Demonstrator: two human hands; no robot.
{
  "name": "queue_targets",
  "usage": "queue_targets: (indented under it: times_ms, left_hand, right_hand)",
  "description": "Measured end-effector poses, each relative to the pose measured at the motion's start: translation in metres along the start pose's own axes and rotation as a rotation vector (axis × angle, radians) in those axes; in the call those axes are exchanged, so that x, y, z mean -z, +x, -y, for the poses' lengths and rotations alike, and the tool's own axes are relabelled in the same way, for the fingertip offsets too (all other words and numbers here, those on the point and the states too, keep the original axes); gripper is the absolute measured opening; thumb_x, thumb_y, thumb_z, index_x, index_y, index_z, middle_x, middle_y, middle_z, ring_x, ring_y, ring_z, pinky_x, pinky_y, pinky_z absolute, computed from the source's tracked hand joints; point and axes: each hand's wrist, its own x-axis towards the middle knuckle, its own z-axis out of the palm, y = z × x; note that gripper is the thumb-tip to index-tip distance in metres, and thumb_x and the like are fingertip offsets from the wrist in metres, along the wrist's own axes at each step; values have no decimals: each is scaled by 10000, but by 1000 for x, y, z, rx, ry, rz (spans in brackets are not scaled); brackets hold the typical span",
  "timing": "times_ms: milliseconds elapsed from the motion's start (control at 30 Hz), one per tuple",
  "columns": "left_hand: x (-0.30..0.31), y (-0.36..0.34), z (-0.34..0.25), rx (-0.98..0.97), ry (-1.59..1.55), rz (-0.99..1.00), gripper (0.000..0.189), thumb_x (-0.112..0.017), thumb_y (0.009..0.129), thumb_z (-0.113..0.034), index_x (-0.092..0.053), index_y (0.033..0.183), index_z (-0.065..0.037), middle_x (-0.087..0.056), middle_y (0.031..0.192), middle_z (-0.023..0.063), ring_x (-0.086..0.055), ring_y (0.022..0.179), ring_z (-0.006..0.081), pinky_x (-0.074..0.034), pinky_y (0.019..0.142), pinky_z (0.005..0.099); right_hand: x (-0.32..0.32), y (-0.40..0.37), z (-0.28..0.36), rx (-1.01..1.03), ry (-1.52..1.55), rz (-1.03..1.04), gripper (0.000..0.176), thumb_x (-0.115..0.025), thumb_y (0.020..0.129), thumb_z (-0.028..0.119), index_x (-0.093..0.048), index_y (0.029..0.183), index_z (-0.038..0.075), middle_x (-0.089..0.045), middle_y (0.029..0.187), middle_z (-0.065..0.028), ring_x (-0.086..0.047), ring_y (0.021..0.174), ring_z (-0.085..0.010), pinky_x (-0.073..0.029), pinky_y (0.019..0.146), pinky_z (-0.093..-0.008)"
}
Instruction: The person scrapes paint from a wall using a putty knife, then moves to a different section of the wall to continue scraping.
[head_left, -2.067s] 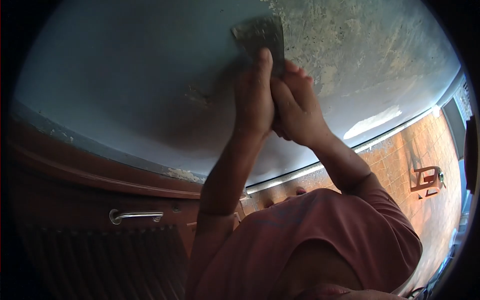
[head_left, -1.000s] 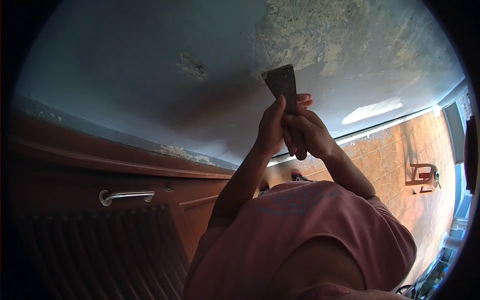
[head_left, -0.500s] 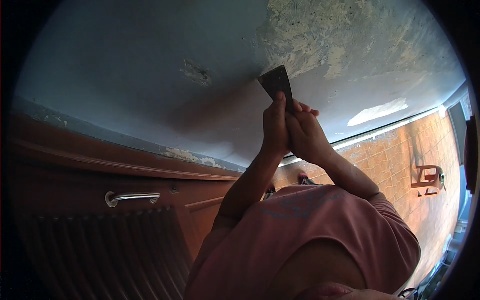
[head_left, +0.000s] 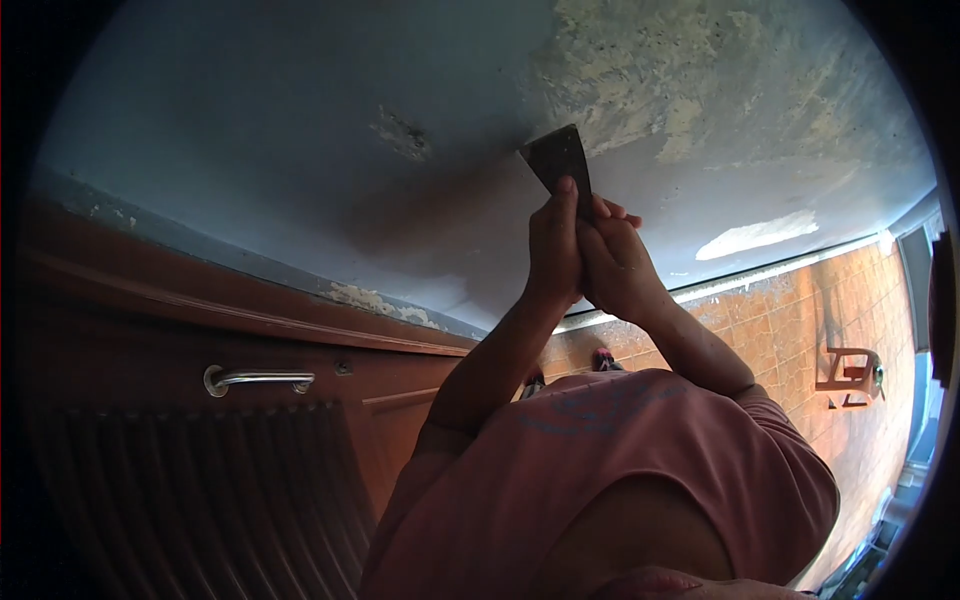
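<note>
Left hand (head_left: pixel 553 245) and right hand (head_left: pixel 615 270) both clamped on the dark flat metal scraper (head_left: pixel 560 160). Blade pokes out past the fingertips, looks pressed to the blue-grey painted wall (head_left: pixel 250 150).

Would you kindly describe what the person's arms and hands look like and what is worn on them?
Both arms are bare up to the short sleeves of a salmon-pink T-shirt with a faint blue print. The left hand and right hand wear no gloves.
</note>
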Motion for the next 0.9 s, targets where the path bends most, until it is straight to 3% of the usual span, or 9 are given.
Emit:
queue_targets:
  times_ms: [100, 267, 467, 533, 700, 900]
  left_hand:
    - [1, -2, -6, 10, 13, -2, 494, -368, 976, -438, -534, 764, -23, -594, 784, 136, -645, 806, 326, -528, 738, 427]
    - [-3, 1, 0, -72, 60, -42, 531, -363, 979, -442, -517, 757, 15, -593, 769, 153, -658, 772, 305, -535, 703, 395]
    - [-1, 6, 3, -62, 20, -45, 527, -362, 977, -449, -515, 759, 6, -590, 764, 141, -653, 766, 309, -532, 698, 400]
    - [0, 10, 1, -101, 44, -33, 503, -359, 979, -438, -523, 756, -18, -585, 778, 133, -641, 801, 325, -521, 728, 428]
    - [-1, -1, 1, -64, 47, -48, 524, -357, 980, -445, -514, 754, 2, -591, 770, 145, -649, 779, 315, -528, 717, 409]
    - [-4, 2, -1, -99, 83, -54, 534, -361, 978, -448, -518, 745, 6, -590, 752, 145, -651, 780, 311, -527, 733, 407]
  right_hand:
    - [-9, 6, -12, 236, -171, -123, 255, -383, 919, 140, -547, 798, -14, -522, 562, -39, -522, 477, -107, -394, 432, -253]
    - [4, 6, -10, 44, 16, 40, 298, -355, 937, 151, -552, 775, -3, -525, 545, -25, -501, 447, -84, -369, 401, -231]
    - [4, 10, -13, 113, -27, 27, 278, -354, 938, 149, -549, 813, -6, -506, 540, -12, -496, 450, -82, -369, 408, -227]
    - [7, 15, -10, 36, 33, 63, 266, -355, 936, 143, -552, 845, -11, -502, 545, -11, -505, 467, -89, -380, 423, -236]
    - [2, 9, -18, 174, -72, 22, 246, -364, 928, 134, -551, 877, -18, -507, 565, -12, -514, 498, -101, -386, 436, -250]
    - [9, 11, -11, 35, 17, 91, 266, -372, 938, 116, -572, 818, -11, -538, 616, -16, -529, 545, -88, -393, 463, -241]
